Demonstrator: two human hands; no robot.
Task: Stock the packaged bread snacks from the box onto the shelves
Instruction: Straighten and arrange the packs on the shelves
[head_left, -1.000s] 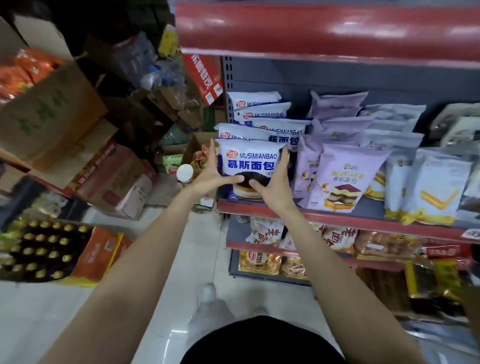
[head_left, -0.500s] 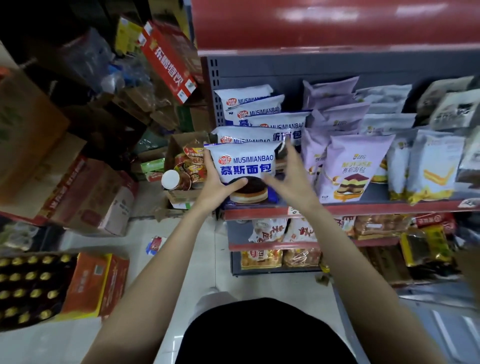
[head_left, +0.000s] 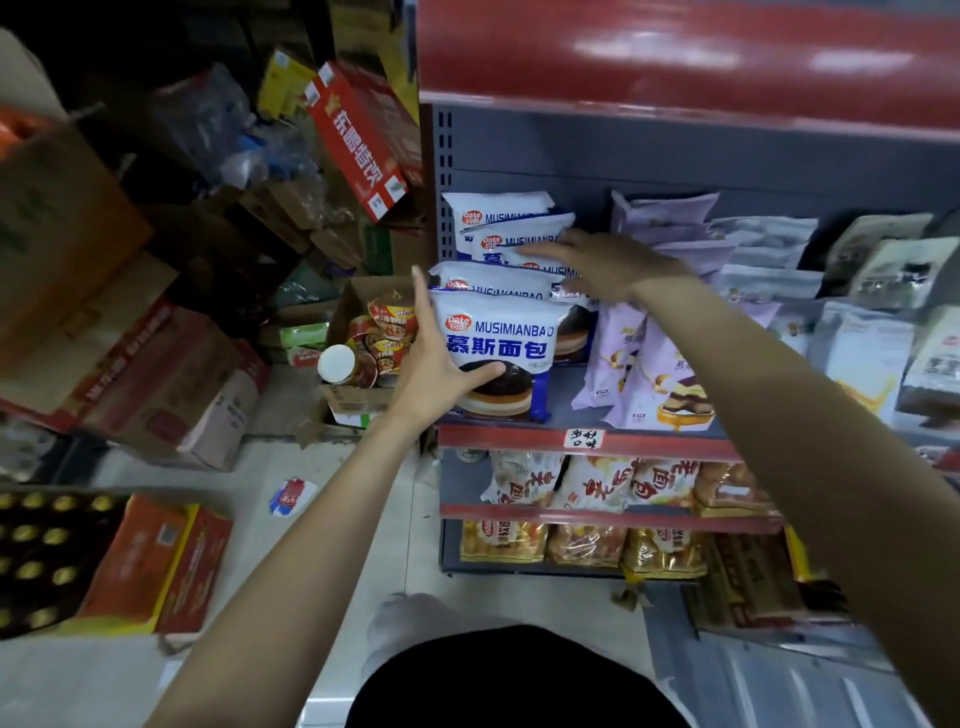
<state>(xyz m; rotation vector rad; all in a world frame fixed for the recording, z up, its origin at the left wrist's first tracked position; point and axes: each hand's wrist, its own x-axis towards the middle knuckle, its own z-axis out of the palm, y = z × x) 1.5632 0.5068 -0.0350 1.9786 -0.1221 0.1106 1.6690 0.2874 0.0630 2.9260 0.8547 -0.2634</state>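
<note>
- Right hand (head_left: 605, 270) has left the front mousse bread pack (head_left: 496, 353); fingers now flat on the packs stacked behind (head_left: 511, 234), at its 12 o'clock.
- Left hand (head_left: 434, 358) still clasps the front pack's left edge, upright at the shelf lip (head_left: 582, 439).
- Judgement: placement nearly done, row being tidied.

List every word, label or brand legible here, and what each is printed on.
"Date", "MUSIMIANBAO", "慕斯面包": front white-and-blue bread packet, held by the left hand.
"东鹏特饮": tilted red cardboard carton.
Handwritten white shelf tag: unreadable.
Purple packets and orange-lettered lower-shelf bags: too blurred.
</note>
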